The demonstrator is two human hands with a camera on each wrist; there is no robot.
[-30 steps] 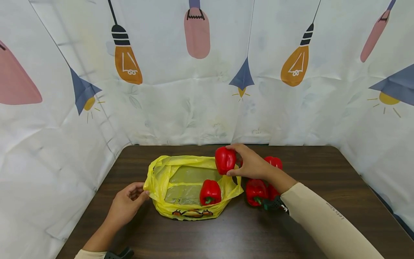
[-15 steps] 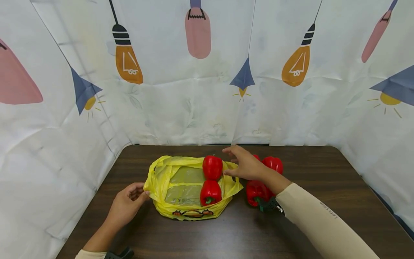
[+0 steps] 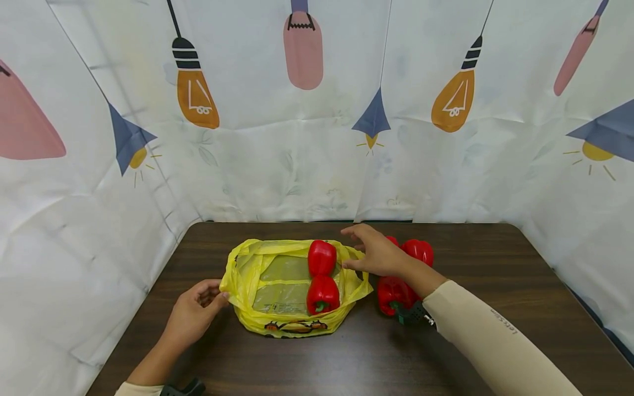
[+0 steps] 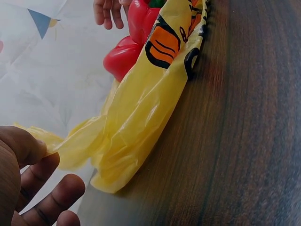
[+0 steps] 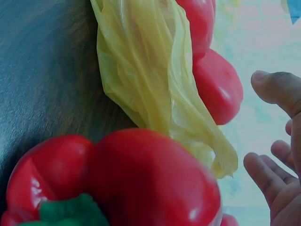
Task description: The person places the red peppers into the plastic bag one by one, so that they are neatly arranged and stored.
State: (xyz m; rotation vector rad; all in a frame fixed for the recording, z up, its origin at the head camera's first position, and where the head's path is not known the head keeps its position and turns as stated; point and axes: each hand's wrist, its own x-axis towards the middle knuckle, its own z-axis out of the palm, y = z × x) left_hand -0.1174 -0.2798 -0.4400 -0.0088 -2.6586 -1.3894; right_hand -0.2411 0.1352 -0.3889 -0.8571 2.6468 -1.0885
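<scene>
Head view shows 2 red peppers (image 3: 322, 278) already lying inside the yellow bag (image 3: 257, 275) on the bench (image 3: 446, 352), so I judge the packing about half done. The right hand (image 3: 378, 254) hovers just beside the bag's far right rim with relaxed, spread fingers, its grip empty, while the left hand (image 3: 190, 313) pinches the bag's left edge. At least 3 more peppers (image 3: 393, 291) lie on the bench, right of the bag and partly hidden under the right forearm, not yet packed.
</scene>
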